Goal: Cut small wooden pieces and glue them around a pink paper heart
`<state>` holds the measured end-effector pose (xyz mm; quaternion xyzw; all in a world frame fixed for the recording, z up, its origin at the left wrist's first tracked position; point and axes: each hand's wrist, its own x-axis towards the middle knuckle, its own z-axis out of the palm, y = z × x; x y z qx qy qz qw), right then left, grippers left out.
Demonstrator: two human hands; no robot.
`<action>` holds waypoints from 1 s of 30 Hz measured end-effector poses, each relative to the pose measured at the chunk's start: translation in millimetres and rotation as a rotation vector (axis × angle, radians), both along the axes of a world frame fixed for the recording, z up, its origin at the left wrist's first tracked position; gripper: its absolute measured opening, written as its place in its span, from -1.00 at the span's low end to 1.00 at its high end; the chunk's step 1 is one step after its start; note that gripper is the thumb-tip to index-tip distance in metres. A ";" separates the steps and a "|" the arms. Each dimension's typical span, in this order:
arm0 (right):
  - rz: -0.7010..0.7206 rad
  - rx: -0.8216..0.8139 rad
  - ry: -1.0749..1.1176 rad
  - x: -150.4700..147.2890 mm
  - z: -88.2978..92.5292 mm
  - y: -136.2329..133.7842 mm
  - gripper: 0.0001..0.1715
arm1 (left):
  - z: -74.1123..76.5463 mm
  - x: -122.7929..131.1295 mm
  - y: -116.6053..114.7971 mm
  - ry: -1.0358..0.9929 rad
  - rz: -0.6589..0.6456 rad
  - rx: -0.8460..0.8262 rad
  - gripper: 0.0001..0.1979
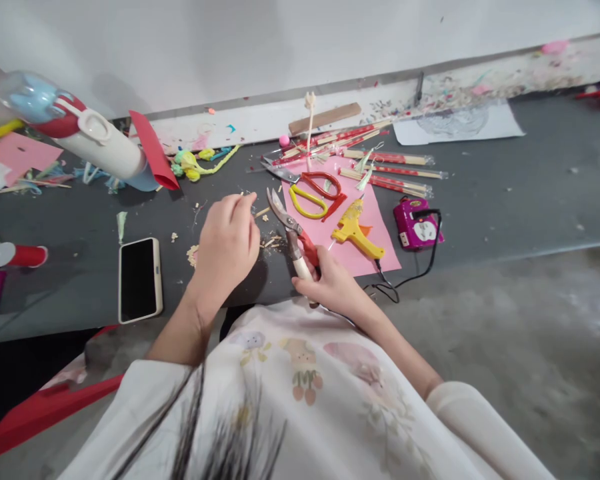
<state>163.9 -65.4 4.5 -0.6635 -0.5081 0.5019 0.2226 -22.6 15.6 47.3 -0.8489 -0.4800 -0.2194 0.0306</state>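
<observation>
My right hand [333, 280] is wrapped round the handles of a pair of pruning shears [291, 227], one handle red and the other whitish. Their short blades are parted and point away from me. Left of them, my left hand [230, 233] is closed, its back toward the camera. A thin wooden stick [263, 212] pokes out from its fingers toward the blades; the rest is hidden by the hand. Small wood cuttings [271, 241] lie on the table below. Just beyond the shears rest scissors [310, 193] with one red and one yellow handle loop.
A pink sheet [383, 230] carries a yellow glue gun [356, 232], its cord hanging at the table's front edge. Right of it sits a purple box [417, 223]. Wrapped chopsticks [390, 170] lie behind. To the left are a phone [139, 280], a thread spool [23, 255] and a tall bottle [105, 143].
</observation>
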 end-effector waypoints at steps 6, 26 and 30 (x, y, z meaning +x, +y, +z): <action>0.064 -0.162 0.254 4.5 2.5 -0.2 -0.56 | -14.1 9.8 7.3 0.174 0.070 -0.128 -0.73; 0.108 -0.292 0.848 15.8 -32.5 5.8 -0.49 | -28.3 0.2 20.3 -0.131 -0.090 -0.206 -0.67; -0.057 -0.360 1.066 10.4 -27.1 10.2 -0.74 | -33.0 2.5 15.5 -0.241 -0.181 -0.235 -0.67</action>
